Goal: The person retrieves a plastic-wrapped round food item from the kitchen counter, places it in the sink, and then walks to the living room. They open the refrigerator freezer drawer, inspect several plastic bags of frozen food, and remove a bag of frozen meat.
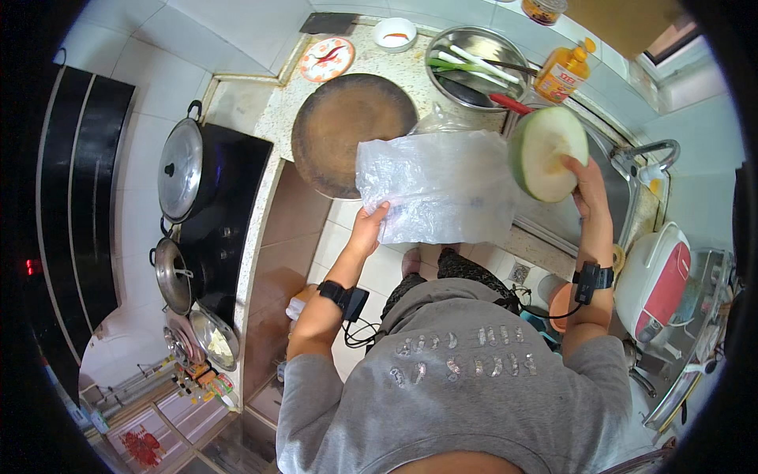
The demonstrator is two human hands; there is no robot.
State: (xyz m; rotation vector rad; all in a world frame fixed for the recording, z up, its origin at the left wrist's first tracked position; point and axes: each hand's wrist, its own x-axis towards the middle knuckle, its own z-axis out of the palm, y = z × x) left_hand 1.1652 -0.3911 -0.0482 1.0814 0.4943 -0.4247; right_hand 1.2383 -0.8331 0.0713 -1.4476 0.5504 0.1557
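My left hand point(368, 228) pinches the lower left edge of a clear plastic bag point(438, 189), which hangs spread out in front of me. To its right, my right hand point(586, 183) holds a cut piece of winter melon point(556, 154) with green rind and a pale inner face turned up. The melon is over the left part of the sink point(610, 178), close to the bag's right edge. Behind the bag, a round wooden chopping board point(349, 124) rests on the counter, its near right part hidden by the bag.
A steel basin point(515, 53) holds scallions and a red-handled knife point(509, 103). Beside it stands an orange bottle point(562, 74). Chillies lie on a patterned plate point(311, 68) and in a white bowl point(395, 26). Lidded pots point(180, 172) occupy the stove at left; a rice cooker point(651, 284) is at right.
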